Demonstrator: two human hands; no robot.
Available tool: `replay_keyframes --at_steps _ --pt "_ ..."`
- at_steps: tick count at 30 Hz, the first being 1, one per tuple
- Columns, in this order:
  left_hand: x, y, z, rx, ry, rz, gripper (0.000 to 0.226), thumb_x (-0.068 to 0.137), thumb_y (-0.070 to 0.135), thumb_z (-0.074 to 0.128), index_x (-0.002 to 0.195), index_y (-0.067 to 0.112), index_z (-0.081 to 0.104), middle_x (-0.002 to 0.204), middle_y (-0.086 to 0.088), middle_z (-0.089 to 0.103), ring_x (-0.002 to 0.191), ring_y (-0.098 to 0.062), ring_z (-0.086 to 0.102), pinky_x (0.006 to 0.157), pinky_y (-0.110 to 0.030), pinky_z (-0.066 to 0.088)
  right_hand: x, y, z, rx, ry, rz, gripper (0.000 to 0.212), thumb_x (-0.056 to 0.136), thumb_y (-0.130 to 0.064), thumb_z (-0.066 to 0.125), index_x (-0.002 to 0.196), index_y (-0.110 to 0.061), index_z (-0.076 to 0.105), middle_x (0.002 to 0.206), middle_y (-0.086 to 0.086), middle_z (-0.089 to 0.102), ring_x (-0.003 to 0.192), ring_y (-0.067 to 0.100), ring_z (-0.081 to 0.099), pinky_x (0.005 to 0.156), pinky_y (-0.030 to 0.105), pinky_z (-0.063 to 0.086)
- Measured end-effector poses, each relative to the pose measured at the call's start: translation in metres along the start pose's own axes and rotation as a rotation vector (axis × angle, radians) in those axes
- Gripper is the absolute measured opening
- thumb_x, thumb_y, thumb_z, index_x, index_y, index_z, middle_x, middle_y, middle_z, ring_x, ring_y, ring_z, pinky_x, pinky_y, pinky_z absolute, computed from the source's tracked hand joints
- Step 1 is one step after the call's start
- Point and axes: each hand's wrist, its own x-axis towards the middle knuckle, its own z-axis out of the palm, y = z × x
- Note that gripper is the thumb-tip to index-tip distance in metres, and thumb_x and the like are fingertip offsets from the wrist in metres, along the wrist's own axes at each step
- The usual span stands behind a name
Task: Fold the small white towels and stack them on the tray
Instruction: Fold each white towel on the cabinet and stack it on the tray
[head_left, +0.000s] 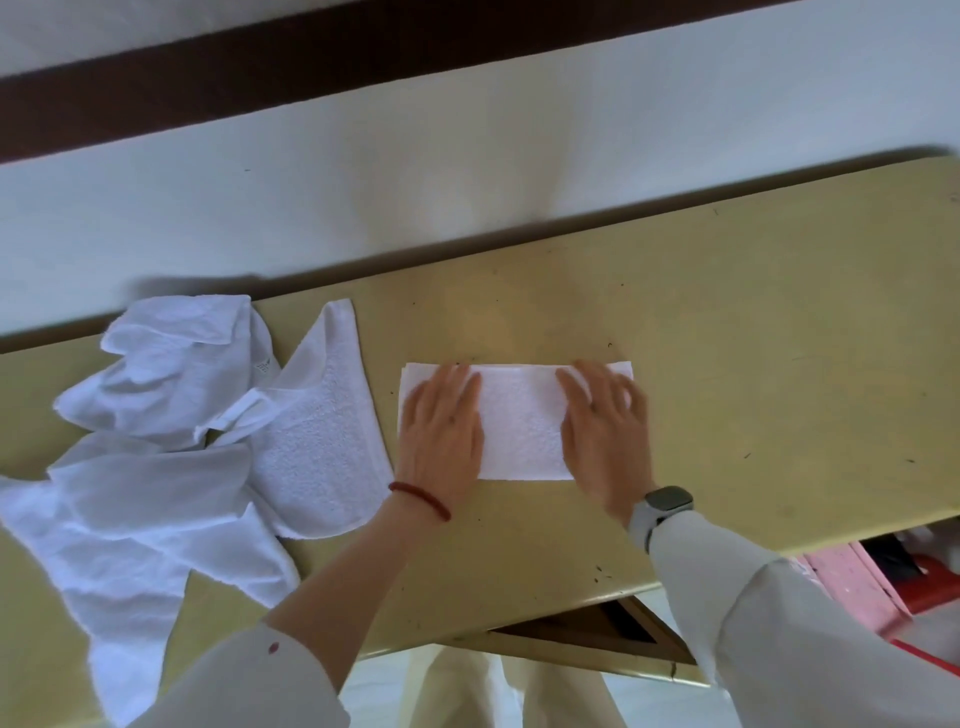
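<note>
Towel (519, 421) number one, folded into a white rectangle, lies flat near the middle of the yellow-green table (753, 322), its long side running left to right across your view. From the head camera, both of your hands are pressed on it. Your left hand (441, 431) lies flat on the left end of the rectangle, palm down, fingers straight and close together, gripping nothing. Your right hand (605, 415) lies flat on the right end the same way, fingers extended and slightly spread, also gripping nothing. A strip of bare terry cloth shows between the two hands.

Your left wrist carries a red bead bracelet (420, 500), and your right wrist carries a watch with a grey band (660, 512). Both forearms come up from the bottom edge in pale sleeves (779, 613), the left one pushed back well above the wrist.

Just to the left of the folded one, a loose heap of unfolded white towels (171, 441) spreads over the left part of the table. The nearest piece in that heap almost touches your left wrist, and another drapes down toward the near table edge.

Beyond the far edge of the table stands a pale wall crossed by a dark brown band (363, 57). At the lower right, below the table edge, something pink (852, 577) and something red show, too blurred to identify.
</note>
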Motion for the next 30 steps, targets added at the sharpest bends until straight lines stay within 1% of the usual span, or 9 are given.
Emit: replay_keyframes --at_steps 3,8,11,14,16,18,21,24,30 --pt "-0.004 0.012 0.017 0.071 -0.149 0.08 0.048 0.089 0.025 0.03 0.131 0.006 0.047 0.14 -0.009 0.047 0.133 -0.027 0.032 0.106 -0.054 0.026 -0.009 -0.013 0.02 -0.005 -0.166 -0.056 0.046 0.086 -0.018 0.032 0.126 -0.004 0.049 0.134 0.017 0.05 0.125 0.031 0.047 0.105 0.053 0.033" --pt "-0.002 -0.006 0.028 0.142 -0.267 0.033 0.057 0.091 0.046 0.022 0.144 0.026 0.022 0.152 -0.003 0.025 0.141 -0.027 0.016 0.113 -0.054 0.003 -0.008 -0.001 0.029 -0.079 -0.235 -0.085 0.05 0.092 -0.032 0.028 0.139 -0.019 0.035 0.146 0.01 0.037 0.136 0.029 0.03 0.111 0.048 0.012" --pt "-0.001 -0.008 0.025 0.148 -0.283 -0.039 0.059 0.089 0.055 0.022 0.143 0.031 0.022 0.153 -0.005 0.024 0.14 -0.03 0.012 0.11 -0.056 -0.002 -0.008 0.008 0.025 -0.098 -0.265 -0.026 0.05 0.092 -0.038 0.026 0.141 -0.027 0.032 0.149 0.007 0.032 0.138 0.03 0.025 0.111 0.049 0.011" --pt "0.0 -0.01 0.02 0.139 -0.344 -0.088 0.068 0.083 0.063 0.006 0.146 0.036 0.006 0.157 -0.001 0.003 0.143 -0.029 -0.004 0.111 -0.055 -0.011 -0.011 0.026 0.018 -0.092 -0.284 0.091 0.052 0.093 -0.039 0.022 0.142 -0.026 0.029 0.15 0.006 0.031 0.138 0.029 0.027 0.111 0.051 0.008" --pt "0.0 -0.011 0.014 0.148 -0.375 -0.085 0.07 0.08 0.063 -0.001 0.145 0.038 -0.002 0.157 0.002 -0.006 0.143 -0.027 -0.011 0.11 -0.056 -0.011 -0.011 0.037 0.014 -0.09 -0.287 0.048 0.052 0.093 -0.039 0.023 0.141 -0.021 0.032 0.147 0.009 0.036 0.136 0.029 0.034 0.11 0.052 0.018" --pt "0.003 -0.009 0.006 0.161 -0.381 -0.07 0.064 0.086 0.06 0.008 0.146 0.036 0.003 0.156 0.001 -0.002 0.143 -0.027 -0.007 0.109 -0.058 -0.01 -0.008 0.044 0.007 -0.039 -0.236 0.049 0.05 0.091 -0.034 0.032 0.135 -0.014 0.042 0.141 0.014 0.044 0.129 0.033 0.043 0.103 0.052 0.034" --pt "0.01 0.0 -0.01 0.122 -0.333 -0.111 0.054 0.092 0.046 0.034 0.142 0.027 0.027 0.147 -0.002 0.028 0.138 -0.027 0.019 0.11 -0.058 -0.007 0.005 0.041 -0.014 0.126 -0.13 0.39 0.038 0.088 -0.017 0.042 0.122 -0.002 0.052 0.124 0.021 0.054 0.11 0.041 0.051 0.087 0.046 0.043" --pt "0.012 0.009 -0.021 0.157 -0.322 -0.15 0.046 0.091 0.039 0.04 0.134 0.022 0.039 0.131 -0.002 0.045 0.123 -0.025 0.039 0.112 -0.053 0.004 0.014 0.037 -0.027 0.092 -0.321 0.629 0.026 0.091 -0.02 0.044 0.107 -0.001 0.052 0.109 0.016 0.057 0.099 0.035 0.052 0.077 0.039 0.041" --pt "0.013 0.015 -0.03 0.228 -0.4 -0.153 0.047 0.089 0.046 0.041 0.125 0.015 0.041 0.123 -0.006 0.048 0.113 -0.026 0.046 0.105 -0.046 0.029 -0.005 0.031 -0.041 0.152 -0.645 0.718 0.034 0.09 -0.036 0.048 0.106 -0.006 0.047 0.101 0.008 0.054 0.098 0.031 0.055 0.072 0.031 0.036"
